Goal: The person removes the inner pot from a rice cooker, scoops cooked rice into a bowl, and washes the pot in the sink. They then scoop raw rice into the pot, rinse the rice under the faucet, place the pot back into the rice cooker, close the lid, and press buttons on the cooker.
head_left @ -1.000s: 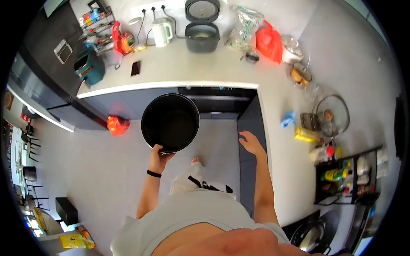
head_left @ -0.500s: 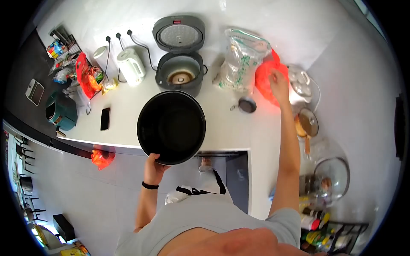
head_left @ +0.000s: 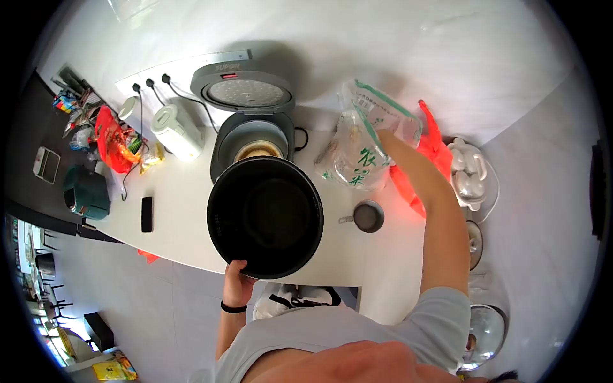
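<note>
My left hand (head_left: 238,285) grips the near rim of a black rice cooker inner pot (head_left: 265,220), thumb over the edge, the pot's mouth tilted toward me. Behind it the rice cooker (head_left: 223,150) stands with its lid (head_left: 246,89) raised. My right hand (head_left: 389,142) reaches into the mouth of a clear plastic bag with green print (head_left: 348,153); its fingers are hidden there. A red plastic bag (head_left: 434,148) sits just right of that arm. Nearer to me, a small metal cup with a handle (head_left: 368,216) rests on the counter.
To the left are a white kettle (head_left: 177,133), a phone (head_left: 147,214), a red bag of food (head_left: 112,143) and a green bin-like container (head_left: 89,191). A white appliance (head_left: 468,173) and glass lids (head_left: 483,335) line the right side.
My right hand has moved left from the red bag into the clear bag, whose mouth is now spread wider. The pot is still in my left hand, and the view has shifted.
</note>
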The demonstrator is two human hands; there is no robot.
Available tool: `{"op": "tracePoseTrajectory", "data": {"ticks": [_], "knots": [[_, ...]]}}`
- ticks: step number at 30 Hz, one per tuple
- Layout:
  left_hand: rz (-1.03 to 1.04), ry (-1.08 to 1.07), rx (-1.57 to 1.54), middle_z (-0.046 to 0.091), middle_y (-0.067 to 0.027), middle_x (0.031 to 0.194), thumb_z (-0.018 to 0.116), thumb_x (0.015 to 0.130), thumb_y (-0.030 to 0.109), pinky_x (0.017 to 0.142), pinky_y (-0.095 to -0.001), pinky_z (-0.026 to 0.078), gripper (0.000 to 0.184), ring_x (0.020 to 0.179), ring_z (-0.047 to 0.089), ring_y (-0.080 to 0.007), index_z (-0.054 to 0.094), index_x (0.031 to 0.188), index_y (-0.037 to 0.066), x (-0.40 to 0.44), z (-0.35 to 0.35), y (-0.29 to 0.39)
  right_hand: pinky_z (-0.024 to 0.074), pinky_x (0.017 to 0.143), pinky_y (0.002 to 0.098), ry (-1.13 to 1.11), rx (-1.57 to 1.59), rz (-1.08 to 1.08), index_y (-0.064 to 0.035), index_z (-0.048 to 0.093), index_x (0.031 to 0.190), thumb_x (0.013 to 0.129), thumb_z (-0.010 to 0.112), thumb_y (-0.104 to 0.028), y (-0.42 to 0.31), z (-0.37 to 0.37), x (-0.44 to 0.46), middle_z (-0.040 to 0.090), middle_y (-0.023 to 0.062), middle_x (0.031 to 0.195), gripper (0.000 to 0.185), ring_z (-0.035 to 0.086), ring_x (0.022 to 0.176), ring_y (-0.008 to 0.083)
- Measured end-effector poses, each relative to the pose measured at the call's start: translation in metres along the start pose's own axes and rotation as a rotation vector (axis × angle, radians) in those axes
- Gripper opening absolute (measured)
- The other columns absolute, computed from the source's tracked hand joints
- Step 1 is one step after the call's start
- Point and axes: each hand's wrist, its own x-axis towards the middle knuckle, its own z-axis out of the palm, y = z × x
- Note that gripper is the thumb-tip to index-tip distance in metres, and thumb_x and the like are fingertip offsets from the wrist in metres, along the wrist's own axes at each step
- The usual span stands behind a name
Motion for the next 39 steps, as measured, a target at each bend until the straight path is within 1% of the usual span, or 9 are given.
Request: {"op": "tracePoseTrajectory", "data": {"ticks": [8,11,17,20,23,27,32,35,39], "knots": [[0.010,-0.022,0.022,0.065,-0.0073,0.093,0.047,0.083,0.010,0.064,-0.0298,0.052,0.030,0.077,0.064,-0.0182,0.054,0.110,-0.002,0.031,0.015,-0.003,0.0540,0.072,0.0380,-0.130,0.084,0.042,-0.0060,0.065,0.103,0.081,0.056,-0.018,-0.002,0.022,0.014,0.066,0.0117,0.101,0.027,0.067,0.082,0.0284],[-0.025,-0.074,0.124,0.061,-0.0125,0.115,0.047,0.081,0.015,0.086,-0.0379,0.053,0.046,0.102,0.062,-0.0252,0.049,0.124,-0.002,0.039,0.004,-0.006,0.0542,0.071,0.0379,-0.161,0.111,0.052,-0.0057,0.064,0.103,0.081,0.056,-0.017,-0.007,0.026,0.018,0.066,0.0120,0.101,0.027,0.067,0.082,0.0283],[-0.048,-0.047,0.128,0.059,-0.0126,0.119,0.048,0.080,0.010,0.087,-0.0380,0.052,0.049,0.104,0.061,-0.0254,0.045,0.128,-0.002,0.045,-0.008,-0.012,0.0545,0.070,0.0377,-0.216,0.186,0.076,-0.0051,0.064,0.103,0.080,0.056,-0.015,-0.011,0.036,0.025,0.065,0.0125,0.100,0.026,0.067,0.080,0.0279],[-0.077,0.087,0.034,0.058,-0.0012,0.092,0.050,0.080,0.004,0.060,-0.0226,0.044,0.040,0.073,0.055,-0.0106,0.048,0.120,0.004,0.037,0.029,0.008,0.0547,0.069,0.0376,-0.235,0.215,0.096,-0.0048,0.064,0.103,0.080,0.056,-0.014,-0.016,0.039,0.024,0.065,0.0127,0.100,0.026,0.067,0.080,0.0278],[-0.087,0.008,0.177,0.060,-0.0112,0.113,0.048,0.079,0.006,0.087,-0.0376,0.052,0.046,0.103,0.060,-0.0243,0.046,0.125,-0.001,0.044,0.001,0.002,0.0549,0.068,0.0375,-0.253,0.258,0.111,-0.0045,0.063,0.103,0.079,0.056,-0.012,-0.019,0.044,0.023,0.065,0.0129,0.099,0.026,0.067,0.079,0.0276],[-0.081,0.019,0.160,0.061,-0.0100,0.108,0.049,0.079,0.005,0.083,-0.0365,0.052,0.042,0.098,0.062,-0.0232,0.048,0.121,0.000,0.042,-0.003,0.000,0.0551,0.067,0.0373,-0.276,0.364,0.134,-0.0041,0.063,0.103,0.079,0.056,-0.011,-0.020,0.054,0.022,0.065,0.0133,0.099,0.026,0.067,0.078,0.0274],[-0.096,-0.033,0.165,0.061,-0.0108,0.106,0.048,0.080,0.006,0.077,-0.0364,0.054,0.040,0.092,0.063,-0.0235,0.048,0.120,-0.001,0.048,-0.011,-0.001,0.0554,0.066,0.0372,-0.280,0.699,0.178,-0.0036,0.062,0.103,0.078,0.056,-0.009,-0.008,0.045,0.016,0.064,0.0137,0.098,0.026,0.067,0.077,0.0271],[-0.143,-0.085,0.115,0.057,-0.0086,0.109,0.048,0.080,0.004,0.072,-0.0319,0.056,0.051,0.089,0.062,-0.0187,0.038,0.131,0.004,0.047,0.000,0.010,0.0556,0.066,0.0371,-0.284,0.986,0.180,-0.0033,0.062,0.102,0.078,0.056,-0.008,0.002,0.035,0.007,0.064,0.0139,0.097,0.026,0.067,0.077,0.0269],[-0.128,-0.138,0.153,0.057,-0.0097,0.110,0.047,0.081,0.004,0.074,-0.0353,0.057,0.053,0.091,0.062,-0.0201,0.035,0.133,0.004,0.049,0.014,0.018,0.0561,0.063,0.0367,-0.247,1.285,0.209,-0.0012,0.059,0.104,0.076,0.055,-0.002,0.014,0.010,-0.014,0.063,0.0152,0.095,0.028,0.067,0.075,0.0273]]}}
